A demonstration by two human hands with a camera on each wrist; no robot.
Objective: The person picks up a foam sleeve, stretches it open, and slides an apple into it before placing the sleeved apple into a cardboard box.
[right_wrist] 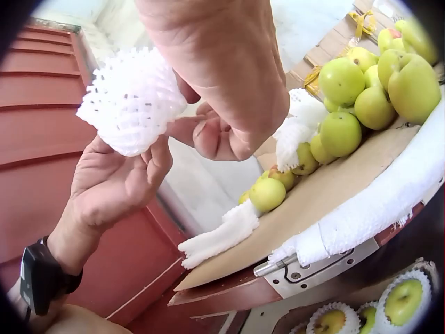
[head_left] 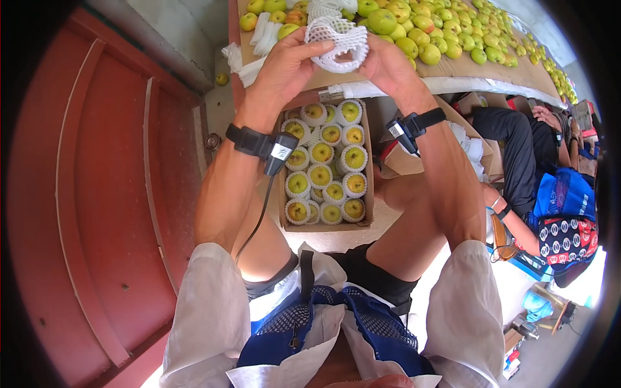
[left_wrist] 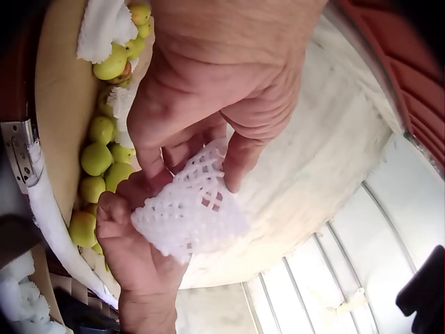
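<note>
Left hand [head_left: 284, 72] and right hand [head_left: 392, 68] pinching a white foam net [head_left: 336, 33], top centre of the head view, green apples [head_left: 430, 32] heaped on a counter [head_left: 517, 77], upper right, an open carton [head_left: 370, 165] of wrapped apples [head_left: 321, 152], mid-frame

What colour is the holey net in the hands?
The foam net is white, with a mesh of little holes; it shows best in the left wrist view.

Red panelled door [head_left: 116, 194] at left, pale wall [head_left: 193, 32] beside it, another person [head_left: 508, 126] at right
</note>
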